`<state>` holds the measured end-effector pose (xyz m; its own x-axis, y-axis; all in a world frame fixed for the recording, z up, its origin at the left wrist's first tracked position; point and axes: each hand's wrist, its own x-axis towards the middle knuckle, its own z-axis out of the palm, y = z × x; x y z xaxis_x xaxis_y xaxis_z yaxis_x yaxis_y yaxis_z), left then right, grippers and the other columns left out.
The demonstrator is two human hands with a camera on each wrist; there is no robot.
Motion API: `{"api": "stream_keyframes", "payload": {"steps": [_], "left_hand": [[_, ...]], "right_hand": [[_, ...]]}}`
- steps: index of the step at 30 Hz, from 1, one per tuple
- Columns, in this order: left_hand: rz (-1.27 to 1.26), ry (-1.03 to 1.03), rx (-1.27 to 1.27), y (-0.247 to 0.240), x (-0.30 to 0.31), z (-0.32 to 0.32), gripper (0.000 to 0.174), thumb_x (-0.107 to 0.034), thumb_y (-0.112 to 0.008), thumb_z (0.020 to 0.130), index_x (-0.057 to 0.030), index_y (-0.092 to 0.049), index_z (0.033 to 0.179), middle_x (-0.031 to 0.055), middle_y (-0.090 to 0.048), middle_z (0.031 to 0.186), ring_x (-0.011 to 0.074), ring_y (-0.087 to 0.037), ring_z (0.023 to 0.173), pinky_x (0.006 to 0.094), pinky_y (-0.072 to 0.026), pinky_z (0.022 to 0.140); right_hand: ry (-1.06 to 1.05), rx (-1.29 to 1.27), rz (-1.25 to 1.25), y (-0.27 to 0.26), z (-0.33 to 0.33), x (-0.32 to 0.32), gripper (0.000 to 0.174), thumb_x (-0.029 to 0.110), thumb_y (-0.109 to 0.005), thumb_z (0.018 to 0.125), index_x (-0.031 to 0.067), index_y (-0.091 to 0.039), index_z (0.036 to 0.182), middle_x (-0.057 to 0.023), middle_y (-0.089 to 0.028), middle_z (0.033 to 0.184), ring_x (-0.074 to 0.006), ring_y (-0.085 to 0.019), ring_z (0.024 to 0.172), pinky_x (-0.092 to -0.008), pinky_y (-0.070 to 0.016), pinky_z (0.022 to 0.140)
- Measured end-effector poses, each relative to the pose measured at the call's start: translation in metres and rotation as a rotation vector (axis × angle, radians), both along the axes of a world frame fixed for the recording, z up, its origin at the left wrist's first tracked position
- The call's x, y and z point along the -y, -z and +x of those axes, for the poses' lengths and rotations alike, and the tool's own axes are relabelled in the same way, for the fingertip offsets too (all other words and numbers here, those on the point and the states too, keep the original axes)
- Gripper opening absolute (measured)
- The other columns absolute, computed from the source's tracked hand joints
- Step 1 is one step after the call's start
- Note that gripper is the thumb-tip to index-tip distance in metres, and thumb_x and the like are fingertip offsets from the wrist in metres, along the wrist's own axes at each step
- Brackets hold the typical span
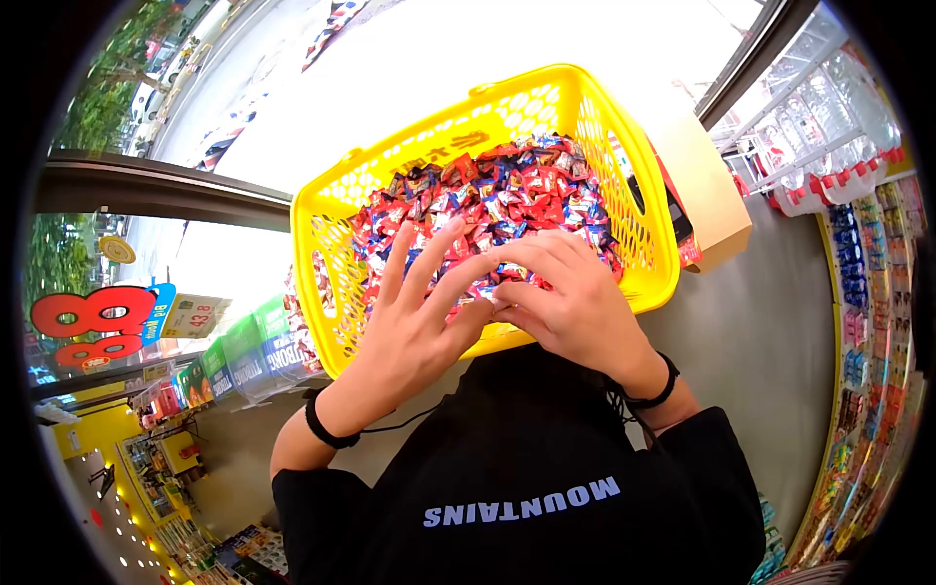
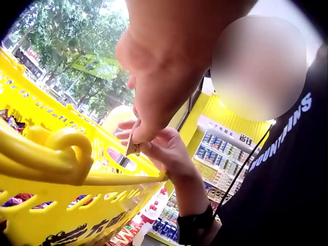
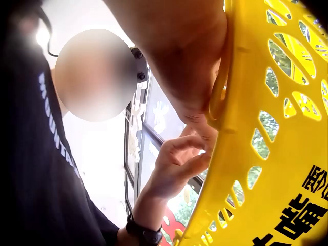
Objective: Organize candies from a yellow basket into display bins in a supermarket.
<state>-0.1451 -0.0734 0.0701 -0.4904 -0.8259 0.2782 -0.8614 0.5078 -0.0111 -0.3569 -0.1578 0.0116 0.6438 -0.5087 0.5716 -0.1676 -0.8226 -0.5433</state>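
Plainly, basket: yellow plastic basket in the middle of the head view, near rim low in the frame against the black shirt; probably kept that close so both hands can work over the rim without reaching.
Load: heap of red and blue wrapped sweets filling the basket almost to the top.
Left hand: left hand lower left of centre, long fingers spread and fairly straight over the heap, thumb turned in toward the other hand; likely fanned out to stay clear of the pinch.
Right hand: right hand lower right of centre, fingers bent and close together, tips meeting the left thumb just above the near rim.
Held piece: one small sweet at centre left of the left wrist view, pinched under the left thumb and forefinger, above the rim and not in the heap.
Right fingertips: touching or just beside that sweet; gripping or only steadying, cannot tell.
Wrists: black bands on both.
Surroundings: stocked shelves along the right edge, window across the upper left.
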Motion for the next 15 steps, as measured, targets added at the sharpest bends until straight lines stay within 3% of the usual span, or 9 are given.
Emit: {"api": "stream_keyframes", "payload": {"steps": [3,8,15], "left_hand": [[-0.059,-0.079,-0.101,0.013,-0.009,-0.002,0.020,-0.020,-0.084,0.080,-0.0129,-0.068,0.089,0.0077,-0.061,0.143,0.0389,-0.048,0.149,0.0695,-0.0297,0.125],[0.085,-0.297,-0.277,0.028,-0.021,-0.017,0.037,-0.024,-0.091,0.079,-0.0222,-0.071,0.111,0.0043,-0.058,0.148,0.0383,-0.041,0.153,0.0705,-0.0230,0.127],[-0.121,-0.318,-0.181,0.046,-0.038,-0.019,0.035,-0.026,-0.088,0.081,-0.0254,-0.077,0.114,-0.0009,-0.064,0.143,0.0342,-0.048,0.149,0.0716,-0.0216,0.128]], "right_hand": [[-0.027,0.030,0.022,0.003,-0.003,0.001,0.019,0.017,-0.082,0.084,0.0059,-0.073,0.096,-0.0086,-0.069,0.127,-0.0300,-0.065,0.119,-0.0477,-0.0524,0.102],[-0.043,0.025,-0.046,0.006,-0.008,0.003,0.015,0.013,-0.076,0.086,0.0050,-0.074,0.099,-0.0077,-0.071,0.125,-0.0291,-0.065,0.120,-0.0463,-0.0532,0.102],[-0.149,0.042,-0.009,0.004,-0.010,0.004,0.017,0.015,-0.080,0.085,0.0065,-0.075,0.099,-0.0071,-0.071,0.126,-0.0288,-0.066,0.120,-0.0473,-0.0538,0.099]]}}
